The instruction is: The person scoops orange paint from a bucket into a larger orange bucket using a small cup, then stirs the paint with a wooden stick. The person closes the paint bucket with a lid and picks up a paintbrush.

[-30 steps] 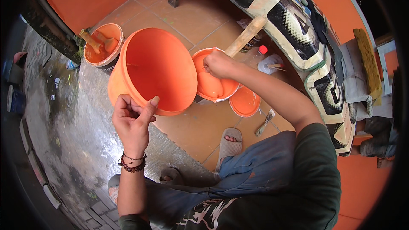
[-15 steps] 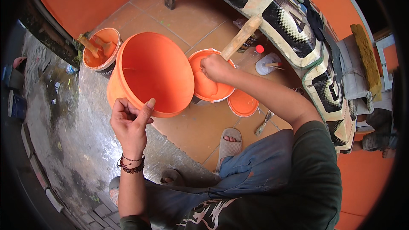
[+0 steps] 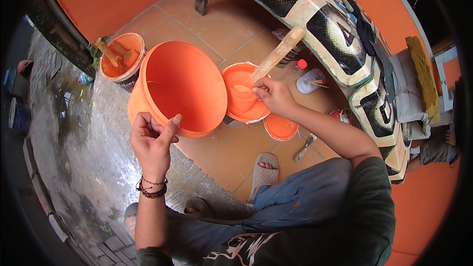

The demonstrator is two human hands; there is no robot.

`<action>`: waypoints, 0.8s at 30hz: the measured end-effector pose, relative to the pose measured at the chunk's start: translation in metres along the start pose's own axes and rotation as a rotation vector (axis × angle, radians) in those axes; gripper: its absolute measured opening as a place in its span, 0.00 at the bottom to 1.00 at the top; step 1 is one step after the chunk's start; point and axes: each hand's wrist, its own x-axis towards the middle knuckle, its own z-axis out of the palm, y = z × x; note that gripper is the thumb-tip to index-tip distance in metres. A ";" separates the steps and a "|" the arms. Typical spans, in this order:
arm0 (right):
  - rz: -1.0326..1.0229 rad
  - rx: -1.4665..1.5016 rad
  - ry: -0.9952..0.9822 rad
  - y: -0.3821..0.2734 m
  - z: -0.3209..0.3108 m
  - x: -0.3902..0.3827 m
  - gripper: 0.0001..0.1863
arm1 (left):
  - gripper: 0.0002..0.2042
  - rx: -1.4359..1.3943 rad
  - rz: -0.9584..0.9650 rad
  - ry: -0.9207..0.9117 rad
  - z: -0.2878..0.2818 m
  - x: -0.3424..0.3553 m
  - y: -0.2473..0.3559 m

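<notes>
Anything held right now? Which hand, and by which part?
Left hand: orange bucket, by the near side of its rim. Right hand: wooden stick, by its lower part.

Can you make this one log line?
left hand: holding large orange bucket | right hand: gripping wooden stick | orange paint: rippled

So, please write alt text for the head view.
The left hand grips a tilted orange bucket by its rim, while the right hand holds a wooden stick over an open pail of orange paint.
</notes>
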 end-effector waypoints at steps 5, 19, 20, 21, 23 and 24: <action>-0.078 -0.026 0.036 -0.018 -0.021 -0.004 0.07 | 0.15 0.001 0.002 -0.004 0.002 0.002 0.004; -0.449 -0.286 -0.017 -0.091 -0.063 0.013 0.05 | 0.16 0.035 0.000 -0.030 0.004 0.005 0.005; -0.481 -0.309 -0.026 -0.094 -0.062 0.016 0.05 | 0.16 0.046 -0.003 -0.029 0.004 0.005 0.006; -0.523 -0.332 -0.044 -0.099 -0.060 0.018 0.05 | 0.16 0.057 -0.006 -0.028 0.004 0.005 0.007; -0.606 -0.382 -0.076 -0.113 -0.056 0.022 0.05 | 0.16 0.069 0.001 -0.026 0.003 0.005 0.007; -0.629 -0.403 -0.119 -0.118 -0.053 0.024 0.06 | 0.17 0.077 0.004 -0.024 0.003 0.004 0.007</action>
